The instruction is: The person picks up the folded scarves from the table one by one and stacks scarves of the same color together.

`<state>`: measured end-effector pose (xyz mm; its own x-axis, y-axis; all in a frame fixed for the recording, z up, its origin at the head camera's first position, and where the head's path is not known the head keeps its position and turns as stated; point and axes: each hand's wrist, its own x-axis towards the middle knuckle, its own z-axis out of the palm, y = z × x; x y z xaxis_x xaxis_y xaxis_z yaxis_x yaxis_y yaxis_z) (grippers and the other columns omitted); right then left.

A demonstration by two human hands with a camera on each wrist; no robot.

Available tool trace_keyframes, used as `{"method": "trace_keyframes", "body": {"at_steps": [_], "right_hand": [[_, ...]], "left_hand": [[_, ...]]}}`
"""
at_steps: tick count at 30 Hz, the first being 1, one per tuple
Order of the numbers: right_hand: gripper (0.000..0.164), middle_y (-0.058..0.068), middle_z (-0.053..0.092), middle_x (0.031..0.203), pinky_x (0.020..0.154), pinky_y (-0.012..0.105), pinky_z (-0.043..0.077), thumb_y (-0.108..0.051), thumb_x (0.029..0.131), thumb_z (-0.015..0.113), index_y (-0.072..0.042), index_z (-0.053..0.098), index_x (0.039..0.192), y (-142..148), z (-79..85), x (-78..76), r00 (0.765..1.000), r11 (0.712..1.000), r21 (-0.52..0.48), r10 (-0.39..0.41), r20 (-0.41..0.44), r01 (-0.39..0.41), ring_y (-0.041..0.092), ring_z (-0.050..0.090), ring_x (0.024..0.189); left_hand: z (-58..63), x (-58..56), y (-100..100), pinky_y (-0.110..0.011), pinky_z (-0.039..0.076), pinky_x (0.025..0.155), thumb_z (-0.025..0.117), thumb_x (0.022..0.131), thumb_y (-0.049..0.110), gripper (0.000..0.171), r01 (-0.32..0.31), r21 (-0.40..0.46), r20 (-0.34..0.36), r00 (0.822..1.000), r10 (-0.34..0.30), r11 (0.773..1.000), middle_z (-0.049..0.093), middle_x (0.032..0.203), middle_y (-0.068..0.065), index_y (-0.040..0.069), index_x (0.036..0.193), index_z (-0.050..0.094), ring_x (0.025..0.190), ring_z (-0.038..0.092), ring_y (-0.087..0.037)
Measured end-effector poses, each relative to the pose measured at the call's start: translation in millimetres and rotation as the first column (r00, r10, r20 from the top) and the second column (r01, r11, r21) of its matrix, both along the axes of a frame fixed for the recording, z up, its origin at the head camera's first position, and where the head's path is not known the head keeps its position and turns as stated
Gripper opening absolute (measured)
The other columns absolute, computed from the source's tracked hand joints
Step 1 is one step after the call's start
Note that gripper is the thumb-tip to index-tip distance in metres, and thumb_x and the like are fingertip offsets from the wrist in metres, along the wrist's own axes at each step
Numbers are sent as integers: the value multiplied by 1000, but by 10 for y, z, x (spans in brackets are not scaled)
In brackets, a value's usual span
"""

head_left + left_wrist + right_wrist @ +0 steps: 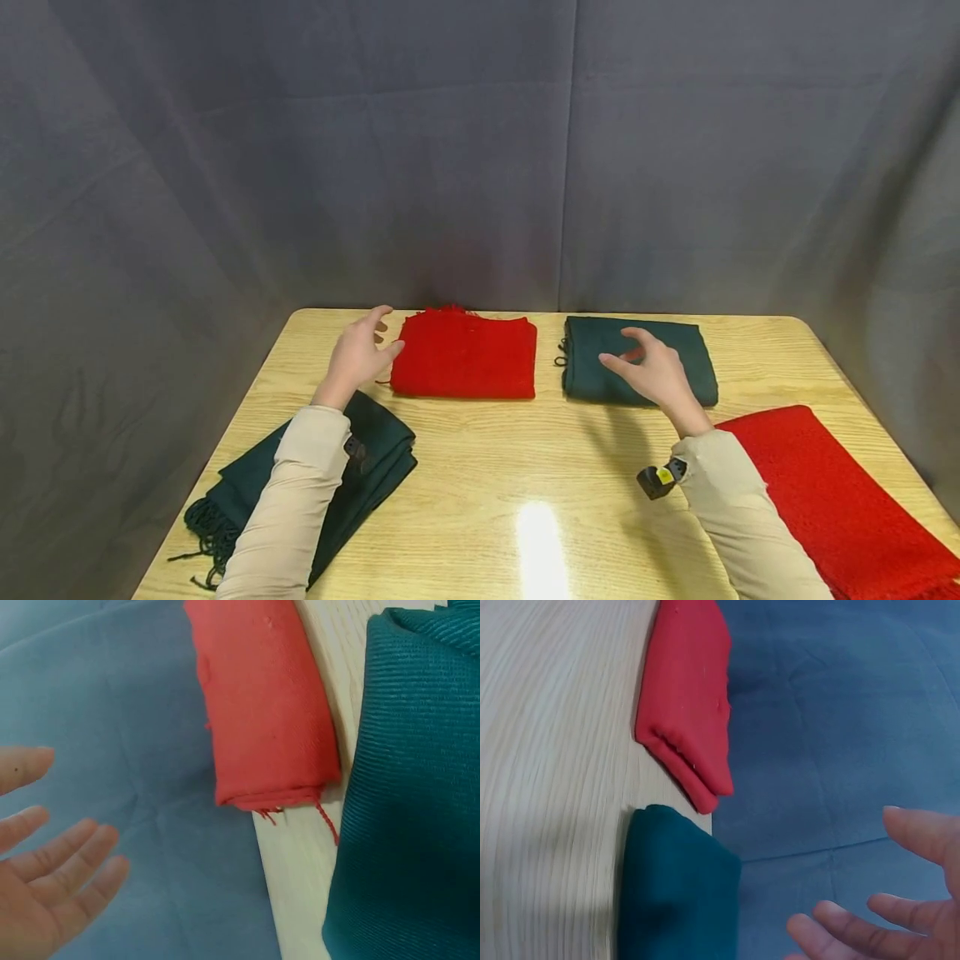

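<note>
Grey drapes (465, 167) backed the table (465, 483). Left hand (354, 357) and right hand (658, 375) hung spread and empty near the red bundle (471, 358) and green bundle (597, 337) at its far edge; left sleeve (292, 483), if lowered, risked dragging the slanted cloth (382, 450).

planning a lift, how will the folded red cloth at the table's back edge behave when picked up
The folded red cloth will probably sag, as its fabric looks soft. It could unfold if only the top layer is lifted, since separate layers show at its end. Rolling seems unlikely: it lies flat on the table.
</note>
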<state>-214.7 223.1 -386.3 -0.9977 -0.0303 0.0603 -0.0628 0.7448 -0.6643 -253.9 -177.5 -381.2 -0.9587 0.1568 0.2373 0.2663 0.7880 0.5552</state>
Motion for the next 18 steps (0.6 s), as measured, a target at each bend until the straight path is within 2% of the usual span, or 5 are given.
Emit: {"method": "trace_keyframes", "body": {"at_steps": [4, 8, 12, 18], "right_hand": [[70, 22, 59, 105, 75, 46, 45, -42, 84, 61, -3, 36, 136, -68, -30, -91, 999, 999, -51, 13, 35, -11, 36, 55, 95], [71, 21, 57, 108, 73, 42, 49, -39, 83, 63, -6, 33, 139, -132, -57, -180, 994, 988, -151, 29, 103, -13, 36, 58, 93], [72, 21, 57, 109, 71, 41, 51, -34, 83, 66, -8, 31, 141, -209, -72, -253, 986, 971, -239, 53, 161, -14, 36, 59, 92], [71, 19, 57, 108, 75, 45, 50, -28, 83, 66, -10, 29, 141, -322, -110, -343, 973, 950, -311, 80, 215, -10, 38, 56, 95]], "left_hand": [[-50, -83, -77, -47, 47, 81, 65, 81, 11, 55, 45, 81, 14, 999, -47, 996, 55, 111, -26, -1, 129, 41, 95, 57, -40], [-95, -163, -143, -47, 47, 82, 66, 80, 8, 55, 73, 169, 53, 995, -83, 983, 54, 112, -26, 0, 129, 42, 96, 57, -41], [-139, -213, -204, -46, 47, 83, 68, 80, 9, 58, 57, 258, 130, 987, -94, 964, 52, 116, -25, 3, 131, 41, 99, 56, -39], [-212, -235, -275, -46, 45, 86, 68, 81, 12, 61, 18, 321, 199, 976, -86, 947, 50, 121, -24, 5, 134, 38, 104, 54, -38]]}}
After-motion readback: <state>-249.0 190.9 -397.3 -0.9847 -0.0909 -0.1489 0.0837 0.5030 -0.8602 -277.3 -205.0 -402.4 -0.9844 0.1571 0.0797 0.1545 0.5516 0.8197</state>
